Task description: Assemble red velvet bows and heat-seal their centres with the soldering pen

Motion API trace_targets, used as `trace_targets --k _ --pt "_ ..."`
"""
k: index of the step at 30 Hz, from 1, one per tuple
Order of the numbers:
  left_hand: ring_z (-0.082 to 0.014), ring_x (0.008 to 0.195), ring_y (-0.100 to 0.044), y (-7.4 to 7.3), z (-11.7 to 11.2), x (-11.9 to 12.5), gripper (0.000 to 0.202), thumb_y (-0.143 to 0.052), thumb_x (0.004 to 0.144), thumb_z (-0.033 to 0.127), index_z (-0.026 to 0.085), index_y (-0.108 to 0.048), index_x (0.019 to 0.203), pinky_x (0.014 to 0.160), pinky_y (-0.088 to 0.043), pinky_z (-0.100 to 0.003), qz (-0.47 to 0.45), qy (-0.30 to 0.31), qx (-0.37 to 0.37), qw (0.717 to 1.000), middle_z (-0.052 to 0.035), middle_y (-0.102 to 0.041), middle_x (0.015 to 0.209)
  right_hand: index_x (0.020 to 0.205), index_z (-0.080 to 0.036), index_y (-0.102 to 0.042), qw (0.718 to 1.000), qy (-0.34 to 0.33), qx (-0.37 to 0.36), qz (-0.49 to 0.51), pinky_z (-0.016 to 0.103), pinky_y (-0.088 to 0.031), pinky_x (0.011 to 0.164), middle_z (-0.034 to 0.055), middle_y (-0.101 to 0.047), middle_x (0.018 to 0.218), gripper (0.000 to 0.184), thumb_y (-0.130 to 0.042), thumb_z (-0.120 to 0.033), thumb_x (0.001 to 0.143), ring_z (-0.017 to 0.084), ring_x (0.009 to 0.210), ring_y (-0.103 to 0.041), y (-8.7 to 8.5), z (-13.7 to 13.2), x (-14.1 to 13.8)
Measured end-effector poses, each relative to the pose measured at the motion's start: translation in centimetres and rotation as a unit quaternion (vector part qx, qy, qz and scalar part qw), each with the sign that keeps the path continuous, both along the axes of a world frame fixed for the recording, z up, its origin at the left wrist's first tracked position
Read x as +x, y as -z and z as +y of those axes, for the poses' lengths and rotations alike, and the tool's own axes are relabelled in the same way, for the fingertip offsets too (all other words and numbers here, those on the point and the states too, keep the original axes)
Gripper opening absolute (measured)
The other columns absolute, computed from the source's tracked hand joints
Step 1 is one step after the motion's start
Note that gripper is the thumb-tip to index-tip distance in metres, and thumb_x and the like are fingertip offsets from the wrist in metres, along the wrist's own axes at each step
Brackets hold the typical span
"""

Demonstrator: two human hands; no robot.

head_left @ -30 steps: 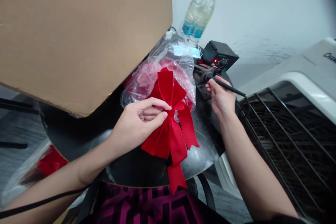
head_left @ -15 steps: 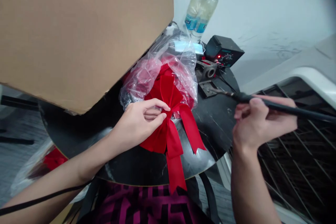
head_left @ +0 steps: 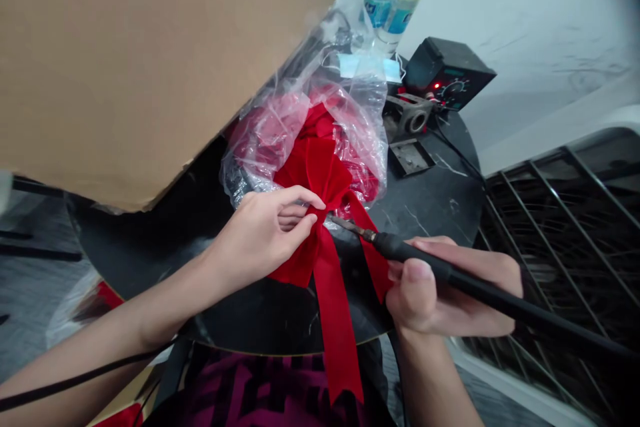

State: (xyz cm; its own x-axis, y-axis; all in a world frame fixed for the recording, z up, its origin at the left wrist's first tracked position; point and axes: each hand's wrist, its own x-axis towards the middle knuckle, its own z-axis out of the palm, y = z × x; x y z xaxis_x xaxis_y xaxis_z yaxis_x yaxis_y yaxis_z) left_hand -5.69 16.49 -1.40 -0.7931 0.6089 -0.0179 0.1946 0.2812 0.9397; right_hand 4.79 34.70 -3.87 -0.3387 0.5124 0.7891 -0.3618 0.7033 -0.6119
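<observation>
Between thumb and forefinger, my left hand (head_left: 273, 227) pinches the middle of a red ribbon bow (head_left: 320, 170). Two tails hang from the bow towards me, the longer one past the table's front edge. My right hand (head_left: 450, 290) is closed around the black handle of a soldering iron (head_left: 400, 250). The iron's metal tip points left and lies right beside the knot of the bow; whether it touches the ribbon I cannot tell. Behind the bow, a clear plastic bag (head_left: 270, 127) holds more red ribbon pieces.
A large cardboard box (head_left: 150, 67) stands on the left of the round black table (head_left: 210, 307). At the back right are a soldering station (head_left: 447, 73) with a red light, an iron stand (head_left: 413, 113), a blue mask (head_left: 367, 68) and two bottles (head_left: 395, 3). A rack (head_left: 555, 213) stands right.
My right hand has brought the soldering iron left from the stand's tray to the bow's knot. My left hand keeps its pinch on the bow. The view has shifted slightly.
</observation>
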Motion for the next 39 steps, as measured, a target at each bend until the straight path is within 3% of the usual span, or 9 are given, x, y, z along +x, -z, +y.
trace_targets --k 7,16,30,39 --pt "-0.0213 0.094 -0.081 0.04 0.02 0.13 0.019 -0.070 0.093 0.026 0.018 -0.074 0.109 0.087 -0.067 -0.028 0.008 0.003 0.009 1.000 -0.0049 -0.082 0.100 0.087 -0.019 -0.075 0.999 -0.007 0.049 -0.013 0.034 -0.056 0.048 0.0017 -0.066 0.068 0.013 -0.073 -0.022 0.074 0.018 0.052 -0.064 0.03 -0.17 -0.04" --pt "-0.0181 0.091 -0.081 0.32 0.03 0.24 0.017 -0.069 0.094 0.023 0.019 -0.074 0.109 0.087 -0.067 -0.024 0.023 0.007 0.013 1.000 -0.0026 -0.082 0.097 0.085 -0.021 -0.073 0.998 -0.007 0.053 -0.032 0.034 -0.056 0.047 0.0007 -0.065 0.067 0.010 -0.071 -0.024 0.075 0.018 0.051 -0.064 -0.15 -0.32 -0.22" --pt "-0.0198 0.091 -0.081 0.53 0.08 0.28 0.017 -0.068 0.094 0.023 0.019 -0.073 0.110 0.087 -0.067 -0.026 0.038 0.009 0.013 0.999 -0.0023 -0.083 0.098 0.085 -0.022 -0.071 0.996 -0.011 0.081 -0.041 0.030 -0.054 0.045 -0.0008 -0.066 0.066 0.014 -0.070 -0.018 0.071 0.018 0.053 -0.066 -0.26 -0.26 -0.47" --pt "-0.0151 0.091 -0.080 0.37 0.21 0.44 0.018 -0.067 0.094 0.021 0.018 -0.073 0.111 0.089 -0.064 -0.019 0.039 0.007 0.007 0.999 -0.0003 -0.083 0.098 0.081 -0.018 -0.071 0.993 -0.012 0.117 -0.018 0.027 -0.054 0.043 -0.0017 -0.066 0.066 0.009 -0.070 -0.017 0.072 0.015 0.049 -0.065 -0.26 0.12 -0.65"
